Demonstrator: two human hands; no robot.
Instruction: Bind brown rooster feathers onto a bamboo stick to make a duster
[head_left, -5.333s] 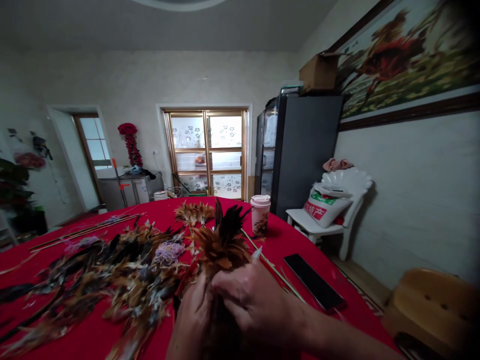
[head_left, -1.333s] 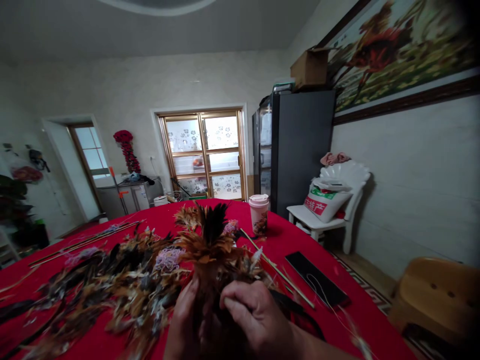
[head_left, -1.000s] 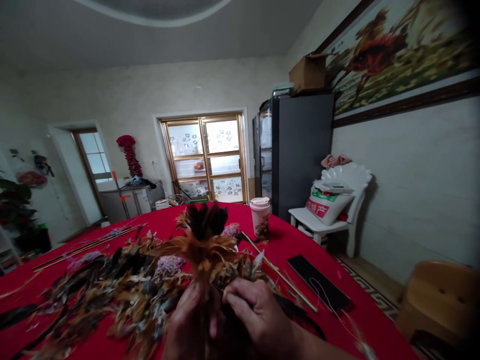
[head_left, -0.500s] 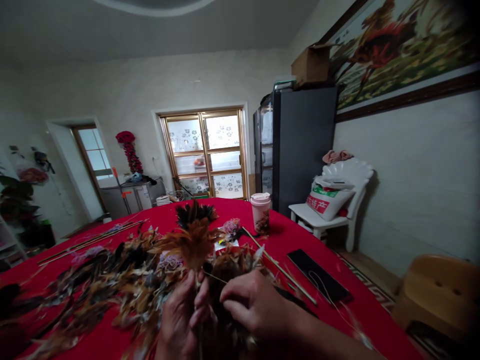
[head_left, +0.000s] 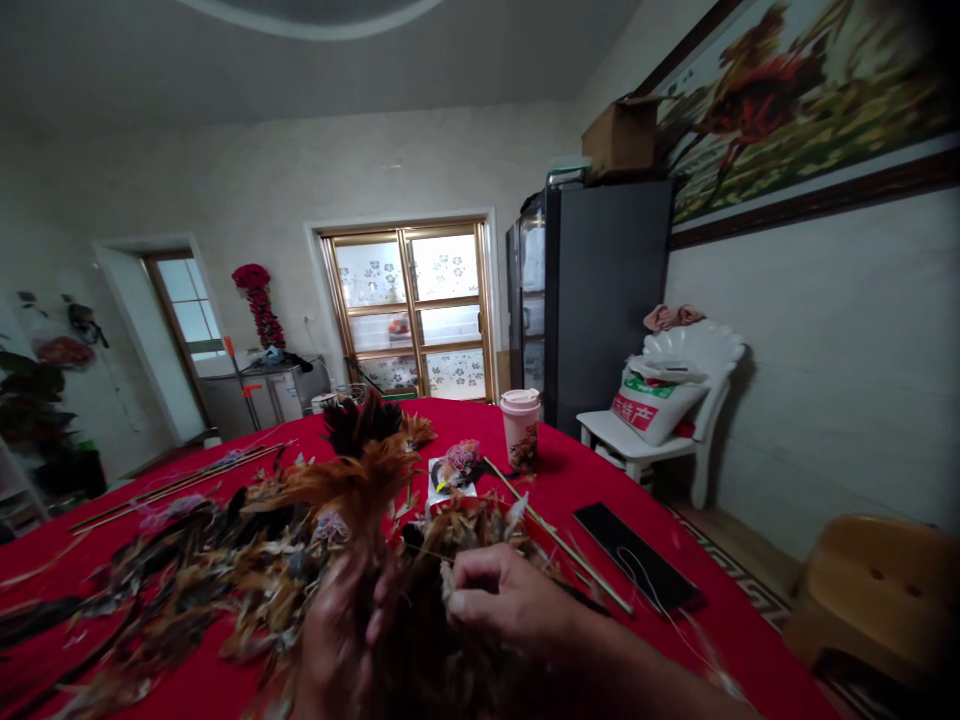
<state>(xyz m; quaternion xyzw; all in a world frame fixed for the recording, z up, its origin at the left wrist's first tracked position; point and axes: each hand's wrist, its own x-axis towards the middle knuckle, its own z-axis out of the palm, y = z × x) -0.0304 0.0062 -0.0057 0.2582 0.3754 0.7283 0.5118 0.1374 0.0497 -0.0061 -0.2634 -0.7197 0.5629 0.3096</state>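
Left hand [head_left: 334,640], closed around the stems of a bundle of orange-brown and black rooster feathers [head_left: 352,480]. Right hand [head_left: 510,600], thumb and fingers pinched on a loose brown feather clump [head_left: 465,530].

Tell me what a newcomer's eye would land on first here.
A bunch of brown and black feathers rises from the left hand at bottom centre, the right hand close beside it. A heap of loose feathers sprawls leftward across the red tablecloth. A large framed painting fills the upper right wall.
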